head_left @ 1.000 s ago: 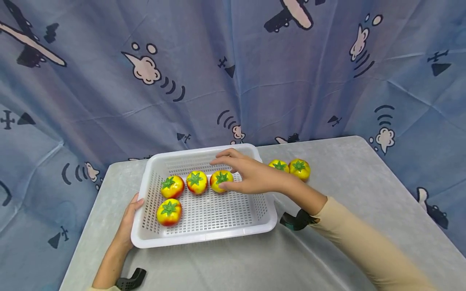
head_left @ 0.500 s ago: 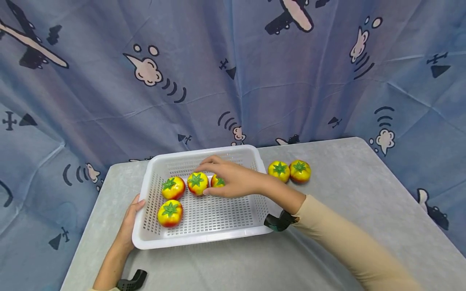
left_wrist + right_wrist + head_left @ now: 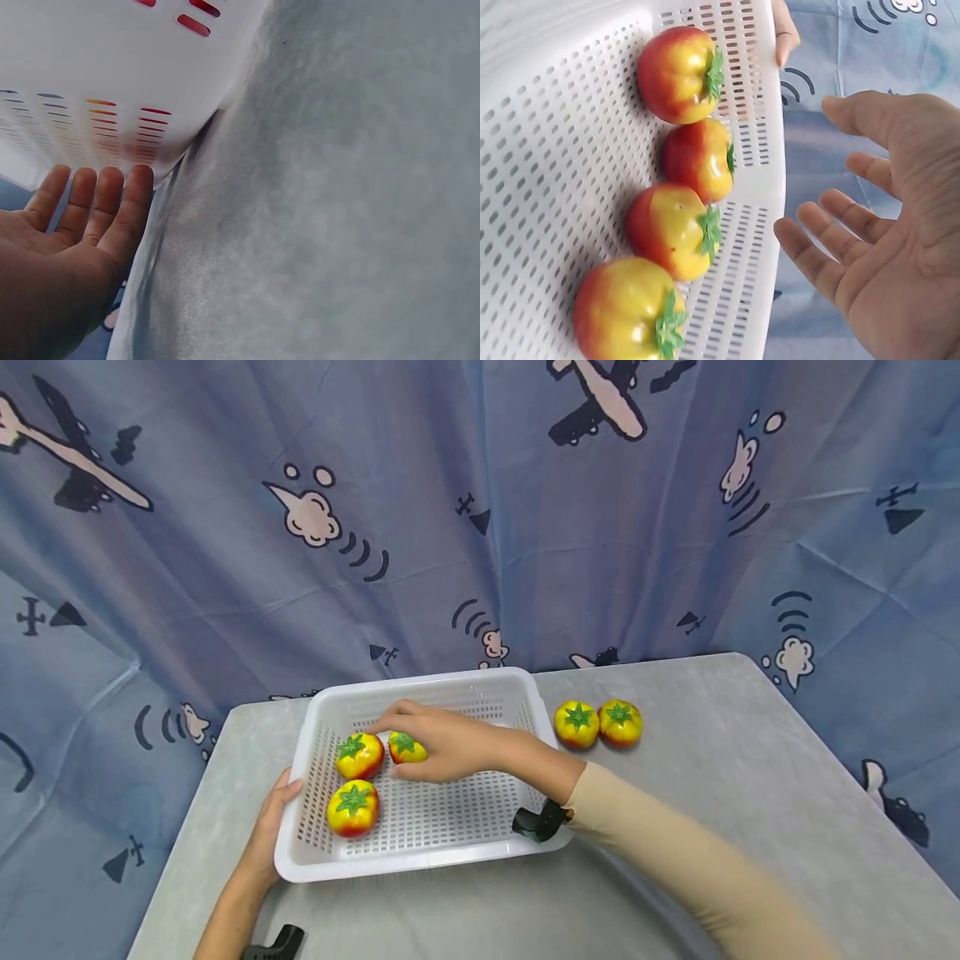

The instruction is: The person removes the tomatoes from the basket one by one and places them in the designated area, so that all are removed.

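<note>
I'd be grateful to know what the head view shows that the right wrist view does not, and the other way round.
Only the head view shows the grey table, the two loose fruits lying on it to the right of the basket, and the tan sleeve.

Only the right wrist view shows a fourth fruit inside the basket, and the palm side of the right hand.

Both share the white basket, three fruits inside it, the right hand, part of the left hand and the blue curtain.
</note>
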`<state>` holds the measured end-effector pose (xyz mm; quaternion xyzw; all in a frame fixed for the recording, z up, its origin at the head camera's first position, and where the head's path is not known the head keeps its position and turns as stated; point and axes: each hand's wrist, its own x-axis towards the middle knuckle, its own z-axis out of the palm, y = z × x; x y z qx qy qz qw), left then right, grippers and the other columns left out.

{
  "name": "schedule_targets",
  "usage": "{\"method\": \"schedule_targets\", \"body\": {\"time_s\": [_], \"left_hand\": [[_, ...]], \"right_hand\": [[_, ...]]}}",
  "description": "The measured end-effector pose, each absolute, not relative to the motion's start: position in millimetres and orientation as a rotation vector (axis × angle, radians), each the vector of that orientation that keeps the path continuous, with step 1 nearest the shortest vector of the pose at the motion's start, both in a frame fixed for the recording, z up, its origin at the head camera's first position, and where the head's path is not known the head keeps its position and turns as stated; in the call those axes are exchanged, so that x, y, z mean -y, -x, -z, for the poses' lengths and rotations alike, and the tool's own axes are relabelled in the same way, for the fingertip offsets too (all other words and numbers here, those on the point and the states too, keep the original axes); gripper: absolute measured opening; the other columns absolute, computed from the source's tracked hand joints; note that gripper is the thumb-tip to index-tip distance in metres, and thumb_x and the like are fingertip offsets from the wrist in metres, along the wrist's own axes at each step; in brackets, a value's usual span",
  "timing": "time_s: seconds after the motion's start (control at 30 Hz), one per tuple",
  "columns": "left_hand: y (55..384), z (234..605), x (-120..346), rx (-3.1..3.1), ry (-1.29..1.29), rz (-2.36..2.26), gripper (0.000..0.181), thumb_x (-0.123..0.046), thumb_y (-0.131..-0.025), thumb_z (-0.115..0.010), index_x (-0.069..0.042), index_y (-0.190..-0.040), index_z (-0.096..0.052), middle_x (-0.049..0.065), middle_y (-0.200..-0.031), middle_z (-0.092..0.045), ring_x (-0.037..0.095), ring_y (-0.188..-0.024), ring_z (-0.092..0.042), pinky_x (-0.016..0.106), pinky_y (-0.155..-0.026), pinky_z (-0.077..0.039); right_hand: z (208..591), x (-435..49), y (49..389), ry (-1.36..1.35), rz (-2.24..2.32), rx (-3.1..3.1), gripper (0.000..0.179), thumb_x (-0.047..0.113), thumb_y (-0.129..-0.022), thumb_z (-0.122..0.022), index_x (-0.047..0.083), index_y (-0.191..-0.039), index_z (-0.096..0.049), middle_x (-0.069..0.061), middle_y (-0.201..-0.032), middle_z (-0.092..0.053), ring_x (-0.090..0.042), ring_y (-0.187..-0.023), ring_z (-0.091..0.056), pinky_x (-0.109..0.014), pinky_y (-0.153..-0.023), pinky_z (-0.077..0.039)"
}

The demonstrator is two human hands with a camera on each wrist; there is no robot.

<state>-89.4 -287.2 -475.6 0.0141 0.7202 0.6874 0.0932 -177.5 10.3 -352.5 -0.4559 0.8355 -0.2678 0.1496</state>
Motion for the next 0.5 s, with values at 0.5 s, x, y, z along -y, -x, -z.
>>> {"method": "schedule_targets", "body": {"time_s": [0.5], "left_hand": [[89, 476, 287, -2.115, -0.082, -2.055, 0.065, -0.041, -0.113, -0.022, -0.014, -0.169, -0.006, 0.024, -0.168, -0.022, -0.004, -0.124, -0.059, 0.028, -0.094, -0.058]], "right_hand": [[371, 39, 186, 1.469, 0.55, -2.376, 0.054, 0.034, -0.102, -0.072, 0.019, -0.152, -0.057, -0.004, -0.154, -0.055, -0.017, -0.138, -0.057, -0.031, -0.119, -0.045]]}}
